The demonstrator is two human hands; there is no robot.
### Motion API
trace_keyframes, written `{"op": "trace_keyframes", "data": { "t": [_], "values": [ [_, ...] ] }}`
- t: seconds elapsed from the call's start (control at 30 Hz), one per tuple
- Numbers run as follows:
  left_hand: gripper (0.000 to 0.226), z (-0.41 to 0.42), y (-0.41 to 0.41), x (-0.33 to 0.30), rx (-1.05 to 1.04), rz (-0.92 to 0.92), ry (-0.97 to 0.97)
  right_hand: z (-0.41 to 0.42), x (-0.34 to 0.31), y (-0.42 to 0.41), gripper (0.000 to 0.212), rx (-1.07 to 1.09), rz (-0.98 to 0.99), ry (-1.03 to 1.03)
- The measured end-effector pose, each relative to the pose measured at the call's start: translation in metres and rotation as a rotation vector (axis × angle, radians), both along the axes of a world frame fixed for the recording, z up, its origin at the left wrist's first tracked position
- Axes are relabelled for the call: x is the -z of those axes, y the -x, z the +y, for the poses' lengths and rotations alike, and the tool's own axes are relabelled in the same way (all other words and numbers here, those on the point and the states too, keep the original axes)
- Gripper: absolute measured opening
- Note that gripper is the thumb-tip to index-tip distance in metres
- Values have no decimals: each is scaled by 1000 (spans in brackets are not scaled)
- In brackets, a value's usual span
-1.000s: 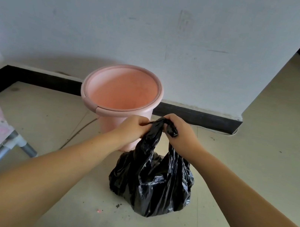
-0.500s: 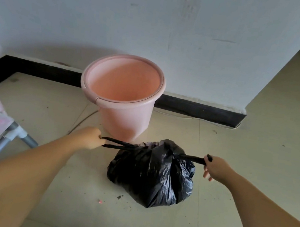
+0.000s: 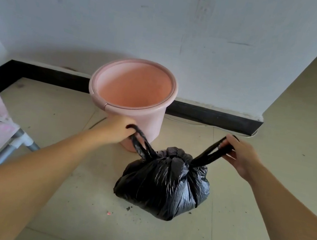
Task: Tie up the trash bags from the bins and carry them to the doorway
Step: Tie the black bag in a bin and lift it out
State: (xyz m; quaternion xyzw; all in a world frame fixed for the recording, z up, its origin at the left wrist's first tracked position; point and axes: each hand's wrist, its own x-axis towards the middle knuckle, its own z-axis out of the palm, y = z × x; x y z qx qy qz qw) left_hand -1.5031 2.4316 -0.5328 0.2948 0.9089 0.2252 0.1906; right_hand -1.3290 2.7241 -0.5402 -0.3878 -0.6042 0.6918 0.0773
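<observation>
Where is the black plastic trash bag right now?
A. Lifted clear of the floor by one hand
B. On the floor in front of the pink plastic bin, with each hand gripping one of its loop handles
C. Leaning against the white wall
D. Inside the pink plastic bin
B: the black plastic trash bag sits on the floor before the pink plastic bin, while the left hand and right hand each grip a handle.

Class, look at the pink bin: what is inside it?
The pink bin shows only its bare pink inner wall, with no liner or rubbish visible. Its near rim hides the bottom, so that part cannot be checked.
</observation>
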Motion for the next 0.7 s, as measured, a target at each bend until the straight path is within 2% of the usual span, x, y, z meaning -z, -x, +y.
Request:
{"op": "trace_keyframes", "data": {
  "t": [0.1, 0.23, 0.33, 0.43, 0.5, 0.6, 0.7],
  "values": [
    [24, 35, -21, -27, 63, -14, -188, -24, -26, 20, 27, -143, 85, 121],
    [10, 66, -47, -42, 134, -119, -310, -59, -44, 35, 31, -653, -35, 23],
    [35, 67, -47, -41, 141, -169, -276, -77, -49, 38, 23, -916, -69, -59],
    [27, 61, -43, -35, 193, -366, -221, -80, -52, 40, 14, -986, -75, -119],
    [44, 57, -44, -29, 186, -479, -201, -76, -53, 42, 12, -1004, -66, -138],
    [37, 56, -46, -27, 125, -598, -354, -71, -56, 42, 13, -949, -29, -122],
    [35, 56, -40, -20, 24, -768, -542, -64, -46, 41, 23, -820, -28, -260]
  ]
}}
